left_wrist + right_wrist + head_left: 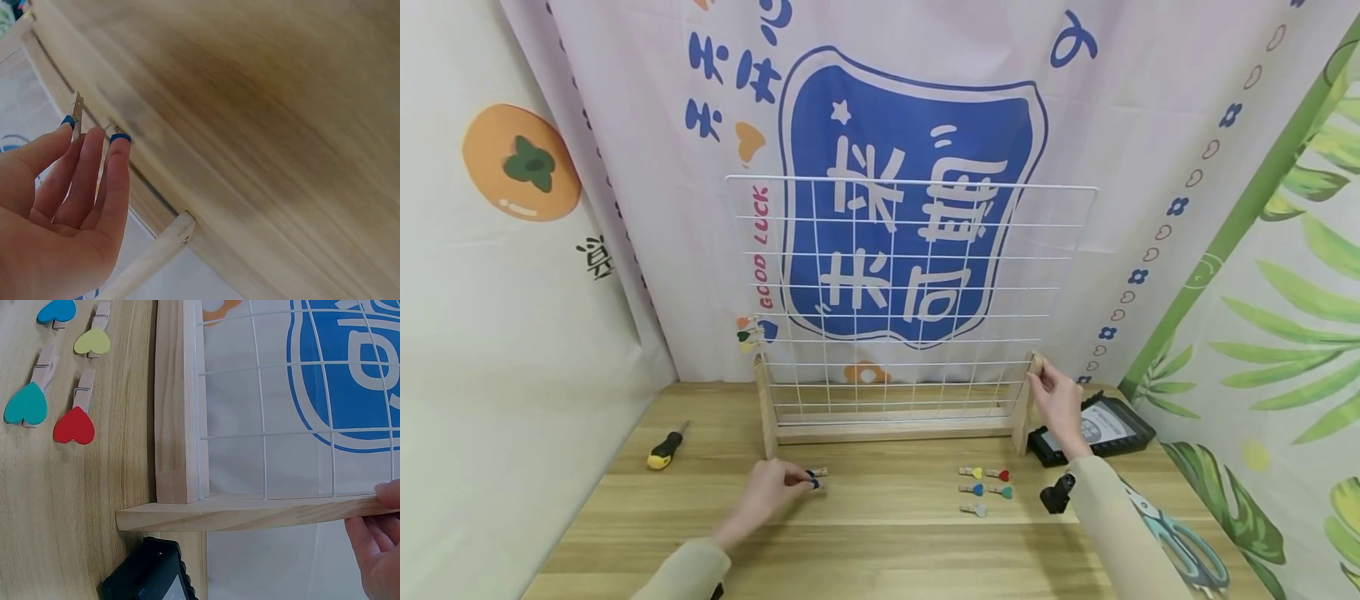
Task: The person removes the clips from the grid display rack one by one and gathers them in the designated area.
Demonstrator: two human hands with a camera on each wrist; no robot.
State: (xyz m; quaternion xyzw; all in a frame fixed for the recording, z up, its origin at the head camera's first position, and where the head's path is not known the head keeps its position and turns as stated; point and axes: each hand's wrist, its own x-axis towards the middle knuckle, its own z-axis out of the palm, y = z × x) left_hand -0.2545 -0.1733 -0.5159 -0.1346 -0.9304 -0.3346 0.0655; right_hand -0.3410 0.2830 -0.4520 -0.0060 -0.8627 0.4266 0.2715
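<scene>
Clips (748, 334): three on grid (910, 292), five loose on desk (880, 533). Left hand (767, 492) pinches a blue clip (815, 477); right hand (1056, 398) grips the frame post (1023, 412).

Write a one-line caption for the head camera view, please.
Left hand pinches a blue clip on the table while right hand steadies the grid stand's post.
</scene>
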